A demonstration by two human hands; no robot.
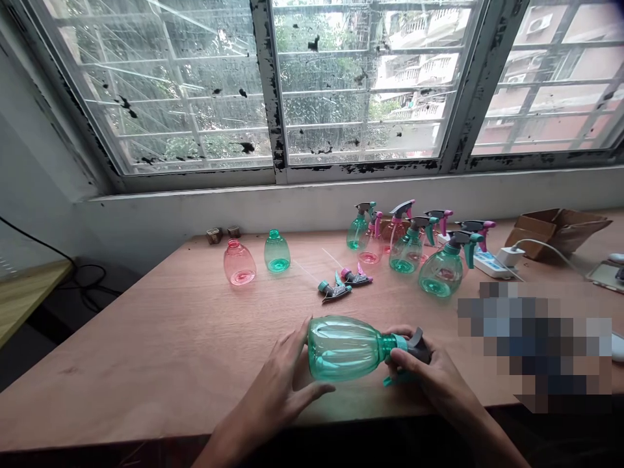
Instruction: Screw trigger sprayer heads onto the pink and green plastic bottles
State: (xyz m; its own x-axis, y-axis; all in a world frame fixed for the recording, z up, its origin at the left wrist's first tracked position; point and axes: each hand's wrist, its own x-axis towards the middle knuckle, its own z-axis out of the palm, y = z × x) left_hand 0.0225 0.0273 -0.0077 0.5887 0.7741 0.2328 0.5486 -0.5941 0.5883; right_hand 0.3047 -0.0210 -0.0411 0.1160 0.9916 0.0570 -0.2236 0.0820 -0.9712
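A green clear spray bottle (344, 349) lies sideways above the near part of the table, its grey and teal spray head (418, 348) pointing right. My right hand (436, 370) is closed round the collar and head, with thumb and fingers at the neck. My left hand (287, 374) is beside the bottle's base, thumb stretched out and apart from it; the fingertips reach behind the base, and whether they touch is hidden. Beyond the bottle lie a teal-and-grey spray head (335, 289) and a pink-and-grey spray head (355, 277), both with thin tubes.
A pink bottle (240, 265) and a green bottle (277, 253) stand headless at the back left. Several spray bottles with heads, including a green one (441, 273), stand back right, near a power strip (492, 263) and a cardboard box (556, 231). A blurred patch covers the right side.
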